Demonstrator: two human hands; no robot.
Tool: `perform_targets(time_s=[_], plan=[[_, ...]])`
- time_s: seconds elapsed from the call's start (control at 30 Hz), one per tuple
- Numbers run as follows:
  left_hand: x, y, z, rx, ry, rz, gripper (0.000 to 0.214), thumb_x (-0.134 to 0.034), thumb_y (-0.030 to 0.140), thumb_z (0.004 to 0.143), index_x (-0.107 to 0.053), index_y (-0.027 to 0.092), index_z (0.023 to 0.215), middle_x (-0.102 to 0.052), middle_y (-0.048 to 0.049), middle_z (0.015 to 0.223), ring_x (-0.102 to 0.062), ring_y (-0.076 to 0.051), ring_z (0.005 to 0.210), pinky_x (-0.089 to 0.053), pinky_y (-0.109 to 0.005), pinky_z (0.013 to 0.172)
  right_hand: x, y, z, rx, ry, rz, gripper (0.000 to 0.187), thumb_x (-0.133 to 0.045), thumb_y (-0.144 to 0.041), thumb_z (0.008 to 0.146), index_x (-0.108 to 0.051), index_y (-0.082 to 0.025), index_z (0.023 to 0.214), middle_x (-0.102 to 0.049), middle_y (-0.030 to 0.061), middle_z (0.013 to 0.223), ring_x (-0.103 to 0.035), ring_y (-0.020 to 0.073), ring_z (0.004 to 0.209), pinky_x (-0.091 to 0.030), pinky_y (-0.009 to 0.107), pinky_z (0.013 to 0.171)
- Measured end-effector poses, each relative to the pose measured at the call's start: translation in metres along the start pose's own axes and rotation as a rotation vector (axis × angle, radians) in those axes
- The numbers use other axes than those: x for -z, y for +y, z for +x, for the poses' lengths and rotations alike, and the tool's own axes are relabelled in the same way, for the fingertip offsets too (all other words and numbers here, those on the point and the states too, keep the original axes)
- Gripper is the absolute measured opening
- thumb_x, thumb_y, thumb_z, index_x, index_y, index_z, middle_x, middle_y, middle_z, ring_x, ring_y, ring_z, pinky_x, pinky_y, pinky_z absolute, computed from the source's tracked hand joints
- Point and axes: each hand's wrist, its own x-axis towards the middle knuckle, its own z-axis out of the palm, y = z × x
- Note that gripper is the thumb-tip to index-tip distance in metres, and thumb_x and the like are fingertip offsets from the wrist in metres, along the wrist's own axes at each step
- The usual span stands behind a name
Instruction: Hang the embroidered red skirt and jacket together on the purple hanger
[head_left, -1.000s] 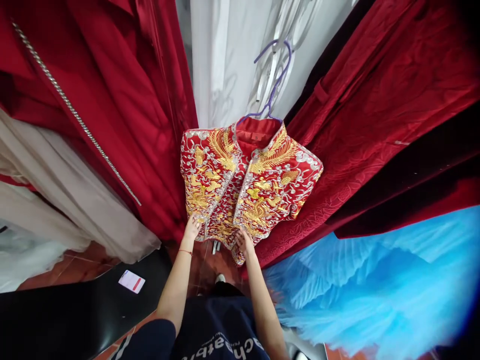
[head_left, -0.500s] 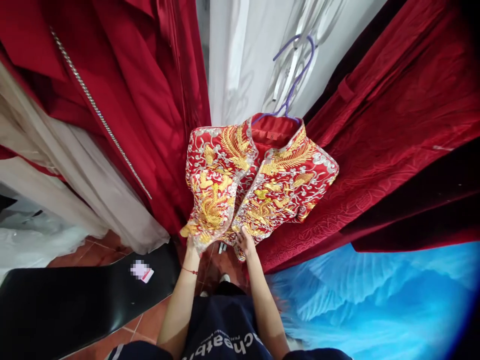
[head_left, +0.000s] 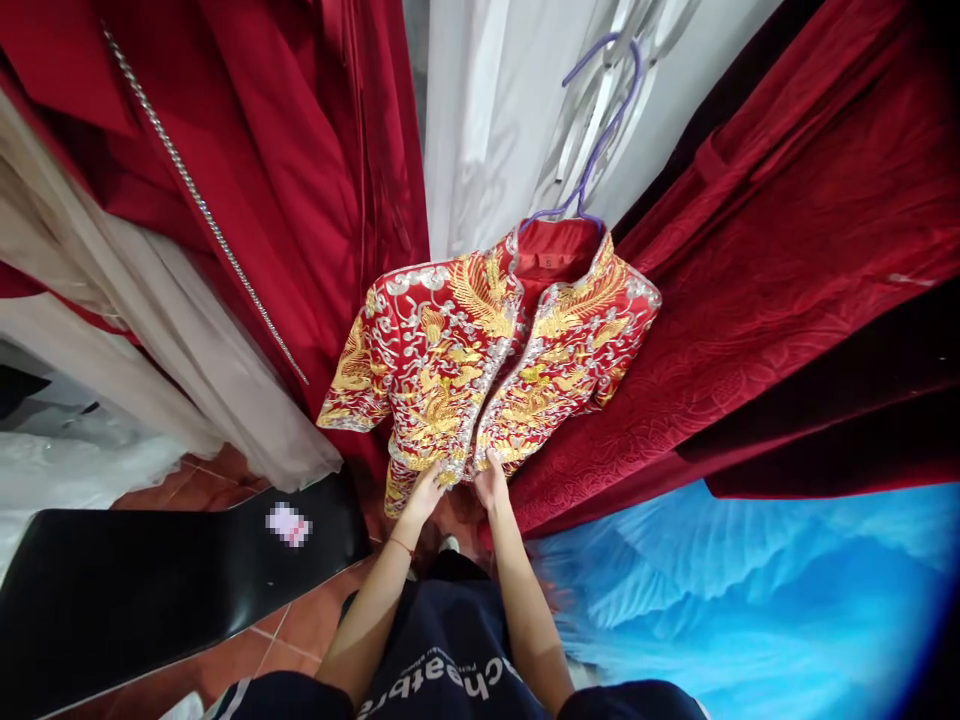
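A red jacket (head_left: 442,365) with gold and silver embroidery hangs in front of me on a purple hanger (head_left: 600,150). Its stand collar is open, and a narrow gap runs down between the two front edges. My left hand (head_left: 427,490) pinches the lower corner of the left-hand front panel. Close beside it, my right hand (head_left: 491,482) grips the bottom edge of the other panel. The short sleeve on the left hangs spread out to the side. What the hanger's hook hangs from, if anything, I cannot make out.
Red gowns (head_left: 285,150) hang on the left, and a dark red lace gown (head_left: 750,300) on the right. White fabric (head_left: 465,120) is behind the hanger. A black bench (head_left: 150,580) bears a blurred pinkish item (head_left: 289,524). Blue tulle (head_left: 712,590) spreads at lower right.
My left hand has moved right with the front panel, bringing the two front edges closer together. The left-hand sleeve now shows spread outward. My right hand stays at the hem.
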Motion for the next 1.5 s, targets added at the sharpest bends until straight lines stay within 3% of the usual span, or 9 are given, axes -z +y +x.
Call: perform_targets(time_s=[0.27,0.47,0.67,0.83,0.93,1.07,1.13,1.3,1.5], plan=[[-0.01,-0.007,-0.004,-0.013,0.047,0.015,0.025,-0.075,0.018,0.08,-0.071,0.018,0.105,-0.073,-0.0091,0.121,-0.064,-0.022,0.122,-0.042,-0.038,0.115,0.005,0.0,-0.01,0.001,-0.047,0.144,0.032,-0.082,-0.035,0.059,-0.067,-0.026,0.086,-0.074,-0.0007,0.092,-0.069,0.0191,0.092,-0.058,0.031,0.078],[-0.018,0.001,-0.012,-0.075,0.058,0.035,0.03,-0.078,0.018,0.077,-0.072,0.017,0.106,-0.075,-0.0068,0.116,-0.067,-0.019,0.117,-0.046,-0.033,0.11,0.004,-0.008,-0.02,-0.012,-0.034,0.15,0.02,-0.079,-0.031,0.065,-0.065,-0.026,0.079,-0.073,0.0005,0.087,-0.068,0.0201,0.09,-0.057,0.033,0.077],[-0.012,0.006,-0.032,-0.078,0.05,0.059,0.027,-0.08,0.018,0.074,-0.074,0.015,0.1,-0.077,-0.0108,0.108,-0.065,-0.026,0.121,-0.043,-0.04,0.113,0.003,-0.007,-0.026,-0.031,-0.003,0.094,0.015,-0.078,-0.023,0.067,-0.064,-0.026,0.072,-0.067,-0.001,0.072,-0.064,0.0187,0.076,-0.053,0.03,0.066],[-0.003,0.007,-0.05,-0.046,0.018,0.077,0.028,-0.077,0.011,0.074,-0.074,0.015,0.102,-0.076,-0.0121,0.112,-0.064,-0.026,0.123,-0.038,-0.043,0.118,0.018,-0.004,-0.044,-0.009,0.019,0.05,0.018,-0.082,-0.023,0.066,-0.067,-0.024,0.075,-0.066,-0.0016,0.073,-0.062,0.0169,0.073,-0.053,0.029,0.067],[0.001,0.009,-0.059,-0.021,-0.009,0.088,0.029,-0.074,0.006,0.073,-0.073,0.013,0.101,-0.075,-0.0125,0.112,-0.064,-0.026,0.122,-0.038,-0.043,0.119,0.03,0.002,-0.059,0.002,0.01,0.02,0.015,-0.081,-0.025,0.074,-0.066,-0.021,0.076,-0.064,-0.0013,0.072,-0.061,0.0139,0.07,-0.054,0.028,0.068],[0.006,0.012,-0.068,0.002,0.005,0.095,0.026,-0.068,0.007,0.078,-0.072,0.013,0.103,-0.073,-0.0122,0.119,-0.061,-0.024,0.127,-0.039,-0.041,0.119,0.04,0.013,-0.078,0.016,0.008,-0.012,0.018,-0.065,-0.032,0.093,-0.065,-0.014,0.095,-0.066,0.0009,0.088,-0.063,0.011,0.074,-0.056,0.028,0.069],[0.007,0.014,-0.072,-0.001,0.018,0.104,0.025,-0.068,0.009,0.079,-0.072,0.016,0.103,-0.073,-0.0103,0.119,-0.061,-0.023,0.127,-0.04,-0.041,0.119,0.042,0.016,-0.085,0.03,0.015,-0.012,0.017,-0.07,-0.031,0.089,-0.066,-0.014,0.092,-0.067,0.0009,0.085,-0.063,0.0112,0.073,-0.056,0.028,0.069],[0.004,0.022,-0.086,-0.022,0.057,0.133,0.024,-0.073,0.008,0.077,-0.07,0.014,0.101,-0.075,-0.0086,0.11,-0.064,-0.021,0.121,-0.04,-0.044,0.118,0.036,0.019,-0.1,0.069,0.01,0.018,0.025,-0.089,-0.028,0.062,-0.069,-0.02,0.074,-0.066,0.0006,0.071,-0.06,0.0143,0.066,-0.055,0.027,0.065],[-0.003,0.02,-0.094,0.018,0.063,0.068,0.01,-0.063,0.009,0.087,-0.07,0.016,0.086,-0.075,-0.0046,0.096,-0.069,-0.017,0.104,-0.051,-0.036,0.106,0.014,0.032,-0.112,0.088,-0.025,0.068,0.024,-0.086,-0.031,0.06,-0.067,-0.022,0.073,-0.066,-0.0003,0.067,-0.06,0.0145,0.063,-0.055,0.029,0.066]])
